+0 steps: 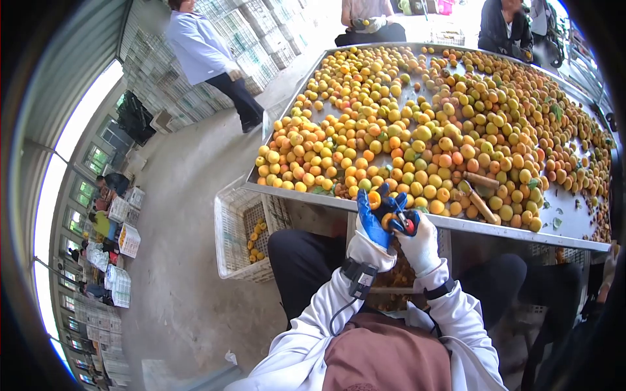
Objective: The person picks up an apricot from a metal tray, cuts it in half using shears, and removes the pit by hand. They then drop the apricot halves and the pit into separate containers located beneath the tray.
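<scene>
My left hand, in a white glove with a blue palm, is closed round an apricot near the table's front edge. A second, darker apricot half or fruit sits between both hands. My right hand, in a white glove, grips a small tool with red and dark parts; its exact kind is hard to make out. The tool's tip meets the fruit at my left fingers. Just beyond both hands, many yellow-orange apricots cover the metal table.
Two wooden sticks lie among the fruit. A white plastic crate with some apricots stands on the floor at left. Below my hands is another container of fruit pieces. Several people work round the table; one person stands beside stacked crates.
</scene>
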The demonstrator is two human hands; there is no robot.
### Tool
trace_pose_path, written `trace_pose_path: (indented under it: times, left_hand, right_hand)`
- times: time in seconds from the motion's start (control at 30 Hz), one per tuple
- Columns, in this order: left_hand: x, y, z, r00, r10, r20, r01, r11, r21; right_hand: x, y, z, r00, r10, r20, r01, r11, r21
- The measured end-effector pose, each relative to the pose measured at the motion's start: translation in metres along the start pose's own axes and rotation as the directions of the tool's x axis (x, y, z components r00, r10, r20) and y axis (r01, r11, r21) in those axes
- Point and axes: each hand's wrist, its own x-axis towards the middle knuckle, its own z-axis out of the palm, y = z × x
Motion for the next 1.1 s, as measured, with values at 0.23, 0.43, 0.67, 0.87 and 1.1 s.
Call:
trace_pose_path:
  times: [0.23,0.43,0.67,0.87,1.1]
  left_hand:
    - [0.003,-0.006,-0.002,1.000,-0.007,-0.010,0.008,1.000,0.029]
    - [-0.004,-0.004,0.002,0.999,0.005,0.036,-0.008,0.998,0.069]
    - [-0.018,0.003,0.010,0.987,-0.152,0.046,0.146,0.983,0.108]
    - [0.007,-0.025,-0.044,0.950,-0.262,0.168,0.277,0.958,-0.074]
    - [0.002,-0.024,-0.032,0.969,-0.229,0.091,0.246,0.917,-0.315]
  right_hand:
    - [0.004,0.006,0.001,0.991,-0.132,0.028,0.135,0.969,-0.207]
    - [0.006,-0.003,-0.007,0.980,-0.135,0.144,0.165,0.960,-0.224]
    - [0.006,0.005,-0.008,0.988,-0.080,0.131,0.108,0.970,-0.219]
    - [-0.002,0.023,0.002,0.984,-0.141,0.108,0.173,0.899,-0.401]
    - [-0.004,0.024,0.010,0.941,-0.337,0.025,0.331,0.902,-0.278]
